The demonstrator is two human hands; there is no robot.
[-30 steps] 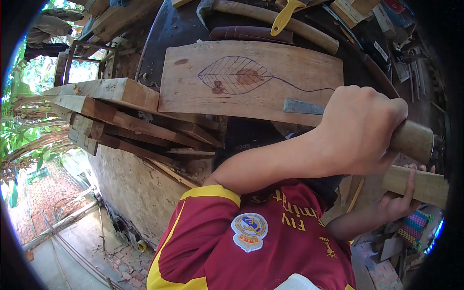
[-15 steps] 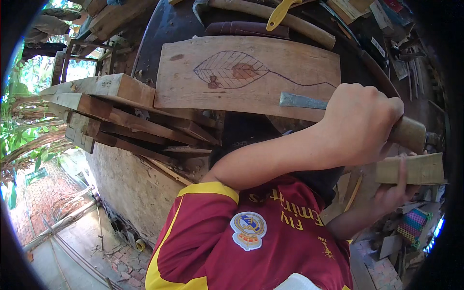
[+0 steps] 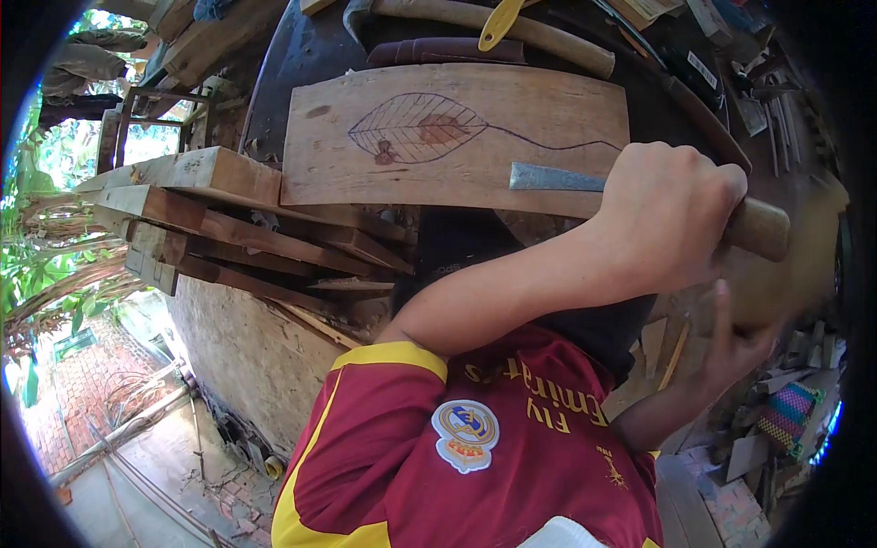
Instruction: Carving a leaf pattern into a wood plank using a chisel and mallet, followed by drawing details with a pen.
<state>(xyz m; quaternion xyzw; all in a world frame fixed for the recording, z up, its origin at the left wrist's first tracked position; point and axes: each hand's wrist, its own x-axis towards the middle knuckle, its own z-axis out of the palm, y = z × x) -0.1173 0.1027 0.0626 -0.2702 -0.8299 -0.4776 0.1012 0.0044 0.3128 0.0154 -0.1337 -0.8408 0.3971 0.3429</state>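
My left hand [image 3: 671, 210] is closed around a chisel with a flat, flared metal blade [image 3: 553, 177] and a wooden handle [image 3: 760, 228]. The blade lies over the near right part of a wooden board [image 3: 548, 100], below a drawn leaf [image 3: 420, 128] with veins and a long curving stem. To the right and lower, my right hand [image 3: 735, 352] grips a pale wooden block [image 3: 799, 260], smeared by motion, close to the butt of the chisel handle. One finger points up along the block; its other fingers are partly hidden.
Behind the board lie a curved wooden-handled tool [image 3: 512, 20], a dark brown case [image 3: 443, 52] and a yellow-handled tool [image 3: 500, 26]. Stacked timber [image 3: 210, 215] juts out at left. A colourful woven bag [image 3: 790, 416] sits among wood scraps at right.
My right hand has swung the wooden block upward, toward the end of the chisel handle. The chisel keeps nearly the same place over the board; the whole view has shifted slightly.
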